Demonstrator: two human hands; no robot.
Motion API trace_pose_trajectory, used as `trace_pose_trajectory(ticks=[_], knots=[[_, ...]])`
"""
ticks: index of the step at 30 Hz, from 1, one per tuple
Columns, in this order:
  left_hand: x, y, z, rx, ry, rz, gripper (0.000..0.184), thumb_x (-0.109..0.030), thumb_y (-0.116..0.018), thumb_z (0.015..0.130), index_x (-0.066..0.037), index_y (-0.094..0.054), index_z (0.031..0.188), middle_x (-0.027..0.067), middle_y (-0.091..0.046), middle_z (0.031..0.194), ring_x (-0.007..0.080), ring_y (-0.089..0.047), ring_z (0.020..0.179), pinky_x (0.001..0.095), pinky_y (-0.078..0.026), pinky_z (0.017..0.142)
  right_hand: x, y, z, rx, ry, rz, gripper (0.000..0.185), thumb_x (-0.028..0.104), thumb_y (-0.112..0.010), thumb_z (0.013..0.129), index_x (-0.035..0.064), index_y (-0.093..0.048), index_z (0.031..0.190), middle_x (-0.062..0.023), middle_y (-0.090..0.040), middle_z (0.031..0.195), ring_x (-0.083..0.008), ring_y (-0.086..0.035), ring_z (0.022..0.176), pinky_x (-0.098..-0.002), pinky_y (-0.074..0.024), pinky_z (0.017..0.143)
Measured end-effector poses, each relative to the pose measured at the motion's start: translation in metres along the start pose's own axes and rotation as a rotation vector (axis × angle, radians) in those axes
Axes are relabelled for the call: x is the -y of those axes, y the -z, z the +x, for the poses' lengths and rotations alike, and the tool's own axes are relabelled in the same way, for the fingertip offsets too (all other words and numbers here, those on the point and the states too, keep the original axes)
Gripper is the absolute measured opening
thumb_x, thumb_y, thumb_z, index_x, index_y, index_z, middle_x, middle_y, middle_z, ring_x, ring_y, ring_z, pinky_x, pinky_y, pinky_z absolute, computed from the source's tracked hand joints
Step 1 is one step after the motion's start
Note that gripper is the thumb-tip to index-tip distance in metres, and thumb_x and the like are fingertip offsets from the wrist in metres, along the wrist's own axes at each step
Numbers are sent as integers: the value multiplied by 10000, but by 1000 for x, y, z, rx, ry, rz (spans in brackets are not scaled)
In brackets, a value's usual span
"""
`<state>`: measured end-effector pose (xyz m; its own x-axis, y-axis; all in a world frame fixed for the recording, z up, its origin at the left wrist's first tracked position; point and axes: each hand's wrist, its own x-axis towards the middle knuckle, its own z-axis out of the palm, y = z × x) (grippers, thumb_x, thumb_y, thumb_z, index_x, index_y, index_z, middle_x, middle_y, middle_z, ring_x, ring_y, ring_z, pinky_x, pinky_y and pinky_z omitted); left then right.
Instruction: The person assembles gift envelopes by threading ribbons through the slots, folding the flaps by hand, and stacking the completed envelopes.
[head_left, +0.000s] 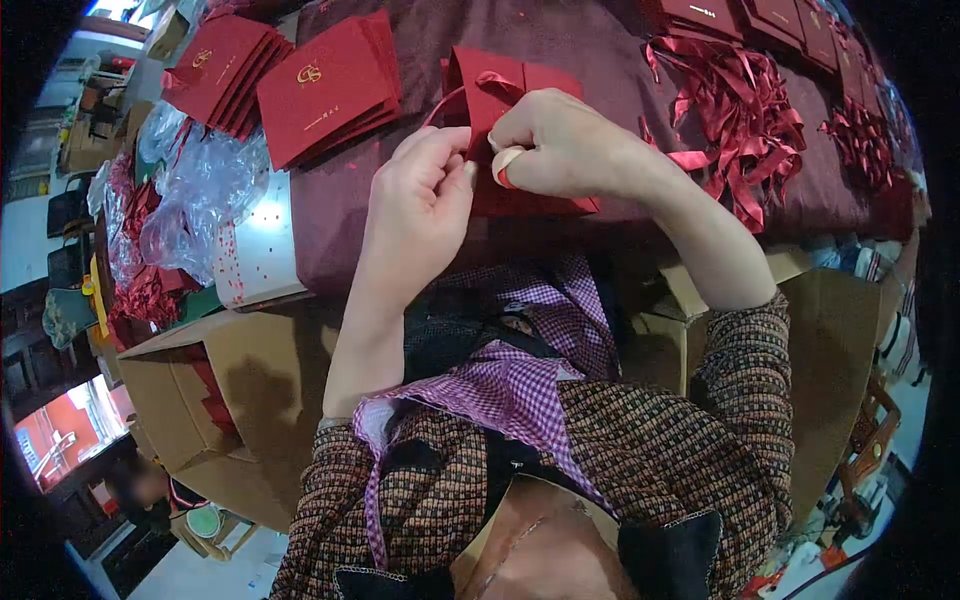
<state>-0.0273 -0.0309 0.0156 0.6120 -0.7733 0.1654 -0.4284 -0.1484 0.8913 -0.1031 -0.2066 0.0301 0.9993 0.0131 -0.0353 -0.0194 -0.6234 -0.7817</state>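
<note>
A red paper bag (535, 200) with a ribbon (497, 80) on it stands at the table's near edge, in front of my body. My left hand (420, 205) is closed, thumb and fingers pinched on the bag's left edge. From the other side my right hand (570, 145) is curled over the bag's front panel, its fingers closed. A bit of red ribbon shows by the right thumb, which has a pale covering at its tip. Exactly what lies between the right fingertips is hidden.
Stacked red bags with gold print (325, 85) lie left on the dark red tablecloth (345, 215). Loose red ribbons (735, 120) are heaped right, with more bags (775, 15) behind. Clear plastic wrap (200, 200) lies far left. Cardboard boxes (265, 385) stand below the table edge.
</note>
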Motion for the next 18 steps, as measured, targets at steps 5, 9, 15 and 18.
trace_pose_trajectory(ticks=[5,9,15,18], knots=[[-3,-2,-2,-63,-153,205,215,32,-537,804,51,-593,1010,207,-611,904,349,-615,845,353,-494,753,9,-9,1,-104,117,-203,206,155,-549,665,-46,-578,637,-256,-544,635,-424,-575,639,-486,-452,597],[3,6,-1,9,88,-172,166,38,-550,863,68,-598,1019,103,-601,859,171,-588,808,261,-463,750,10,3,-5,-75,278,-328,205,198,-542,681,28,-643,626,-201,-616,654,-383,-626,668,-475,-496,682],[8,6,6,106,-200,-79,147,102,-524,818,61,-566,953,67,-465,807,150,-474,741,242,-393,665,6,7,-14,-51,398,-234,168,131,-562,720,21,-530,598,-127,-573,613,-331,-540,615,-394,-397,732],[2,8,7,122,-168,-23,108,108,-509,814,56,-549,900,66,-464,809,149,-471,734,240,-388,661,9,17,-23,-18,339,-241,225,216,-607,794,22,-578,683,-137,-584,636,-323,-564,654,-395,-405,769]])
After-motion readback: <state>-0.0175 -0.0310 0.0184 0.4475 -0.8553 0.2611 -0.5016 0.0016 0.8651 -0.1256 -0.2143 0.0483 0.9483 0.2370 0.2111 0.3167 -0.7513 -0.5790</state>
